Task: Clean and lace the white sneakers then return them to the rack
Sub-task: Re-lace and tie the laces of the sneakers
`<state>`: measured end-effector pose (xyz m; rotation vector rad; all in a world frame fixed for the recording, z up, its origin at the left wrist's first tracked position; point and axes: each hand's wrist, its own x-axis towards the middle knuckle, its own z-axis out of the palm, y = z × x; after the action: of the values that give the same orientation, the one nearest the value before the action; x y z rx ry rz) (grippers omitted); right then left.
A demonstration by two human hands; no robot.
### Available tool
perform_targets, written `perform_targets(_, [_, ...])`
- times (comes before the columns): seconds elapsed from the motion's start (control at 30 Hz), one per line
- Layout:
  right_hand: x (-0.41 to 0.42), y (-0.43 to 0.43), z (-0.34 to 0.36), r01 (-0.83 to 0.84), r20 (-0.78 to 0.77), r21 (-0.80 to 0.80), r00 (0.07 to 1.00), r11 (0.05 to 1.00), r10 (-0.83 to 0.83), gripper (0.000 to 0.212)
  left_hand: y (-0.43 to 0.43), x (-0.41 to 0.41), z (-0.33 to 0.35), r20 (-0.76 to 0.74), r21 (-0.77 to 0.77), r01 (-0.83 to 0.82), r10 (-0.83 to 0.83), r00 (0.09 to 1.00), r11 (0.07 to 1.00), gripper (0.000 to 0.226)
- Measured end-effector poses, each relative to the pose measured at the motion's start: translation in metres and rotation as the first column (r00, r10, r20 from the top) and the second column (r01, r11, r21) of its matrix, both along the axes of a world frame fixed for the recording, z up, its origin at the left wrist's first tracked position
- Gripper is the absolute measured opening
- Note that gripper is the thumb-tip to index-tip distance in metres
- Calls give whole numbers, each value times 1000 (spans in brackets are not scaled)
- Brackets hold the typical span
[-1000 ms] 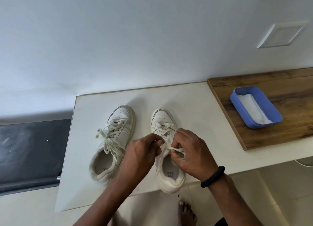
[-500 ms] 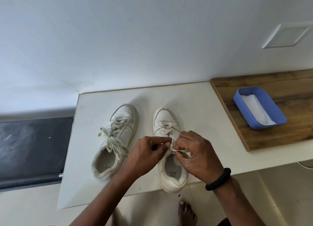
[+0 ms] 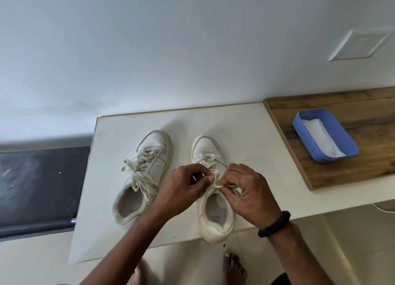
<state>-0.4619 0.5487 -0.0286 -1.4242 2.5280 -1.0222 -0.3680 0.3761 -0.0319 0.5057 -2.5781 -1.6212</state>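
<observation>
The setting is reading as a home interior. A bare foot (image 3: 233,265) is standing on a pale tiled floor (image 3: 32,263). A plain painted wall (image 3: 171,39) is carrying a blank white cover plate (image 3: 361,44). A white tabletop (image 3: 245,131) is adjoining a wood-grain counter (image 3: 363,105), which is holding a blue plastic tub (image 3: 335,158) containing a folded white cloth (image 3: 318,135). Worn white sneakers (image 3: 154,156) are sitting on the tabletop.
</observation>
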Motion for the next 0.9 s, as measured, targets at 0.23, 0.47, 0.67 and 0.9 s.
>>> perform_targets(0.23, [-2, 2, 1, 52, 131, -43, 990, 998, -46, 14, 4, 0, 1, 5, -104, -121, 122, 993, 987, 10])
perform_targets(0.47, [-3, 7, 4, 157, 295, -82, 947, 984, -126, 26, -10, 6, 10, 55, -134, -281, 290, 955, 950, 13])
perform_targets(0.67, [-1, 3, 4, 153, 279, -96, 953, 984, -121, 24, -13, 9, 13, 32, -312, -308, 334, 942, 899, 9])
perform_targets(0.9, [-3, 5, 3, 189, 292, -95, 944, 977, -154, 24, -15, 15, 17, -34, -506, -292, 319, 947, 812, 7])
